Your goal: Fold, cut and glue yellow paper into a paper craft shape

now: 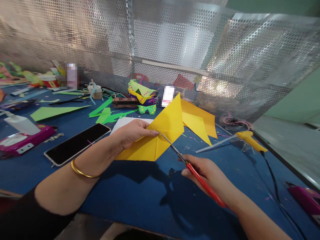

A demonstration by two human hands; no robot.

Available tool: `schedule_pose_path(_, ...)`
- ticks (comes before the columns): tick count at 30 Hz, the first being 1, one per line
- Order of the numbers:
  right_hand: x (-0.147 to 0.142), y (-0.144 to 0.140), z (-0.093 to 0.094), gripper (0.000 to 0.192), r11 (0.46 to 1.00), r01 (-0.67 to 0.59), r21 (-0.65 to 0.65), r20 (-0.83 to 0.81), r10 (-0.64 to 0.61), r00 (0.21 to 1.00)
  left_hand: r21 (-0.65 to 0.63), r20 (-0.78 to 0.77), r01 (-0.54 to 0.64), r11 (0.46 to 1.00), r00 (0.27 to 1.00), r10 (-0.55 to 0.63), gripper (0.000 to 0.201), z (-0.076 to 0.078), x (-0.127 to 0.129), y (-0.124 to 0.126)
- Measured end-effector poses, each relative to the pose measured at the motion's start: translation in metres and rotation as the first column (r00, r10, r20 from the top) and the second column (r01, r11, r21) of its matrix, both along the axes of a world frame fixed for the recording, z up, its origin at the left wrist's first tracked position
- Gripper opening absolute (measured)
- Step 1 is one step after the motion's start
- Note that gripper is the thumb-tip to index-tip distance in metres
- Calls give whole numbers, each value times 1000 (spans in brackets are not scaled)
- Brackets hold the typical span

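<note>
My left hand (135,133) pinches a folded sheet of yellow paper (170,116) between thumb and fingers, holding it above the blue table. A cut or crease runs across the sheet near my thumb. My right hand (205,170) grips a pair of scissors with red handles (202,183). Their metal blades point up and left and meet the paper just beside my left thumb. Behind the sheet lie an orange-yellow paper piece (210,116) and a pointed yellow piece (197,126).
A yellow glue gun (250,138) with a glue stick and black cord lies right. A phone (77,145) and a magenta power strip (27,138) are left. Green paper strips (107,115) and paper bow shapes (147,109) lie behind, before a perforated metal screen (172,40).
</note>
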State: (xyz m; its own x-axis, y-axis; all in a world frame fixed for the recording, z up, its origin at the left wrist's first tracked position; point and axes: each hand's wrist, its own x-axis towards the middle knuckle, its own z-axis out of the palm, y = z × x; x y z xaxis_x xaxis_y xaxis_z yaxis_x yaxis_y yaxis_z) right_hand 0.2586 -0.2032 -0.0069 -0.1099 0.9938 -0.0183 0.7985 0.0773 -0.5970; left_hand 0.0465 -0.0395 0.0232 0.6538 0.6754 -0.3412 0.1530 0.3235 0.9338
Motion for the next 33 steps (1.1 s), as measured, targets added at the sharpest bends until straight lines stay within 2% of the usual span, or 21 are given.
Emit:
schedule_pose_path(11,-1,-1,-3,39,1000,16,12,-42,-16,999,-31,26,12,999,1000,-12,25,2,0,0)
schedule_pose_path(22,-3,-1,5,36,1000,19,-10,-83,-20,996,-31,17,24,999,1000,-24,26,4,0,-1)
schedule_pose_path(29,1,-1,-5,33,1000,7,3,-4,-7,1000,-18,26,35,999,999,-34,32,0,-1,2)
schedule_pose_path(33,3,-2,-6,36,1000,-20,13,13,20,1000,-53,15,25,998,1000,-25,37,-1,1,-1)
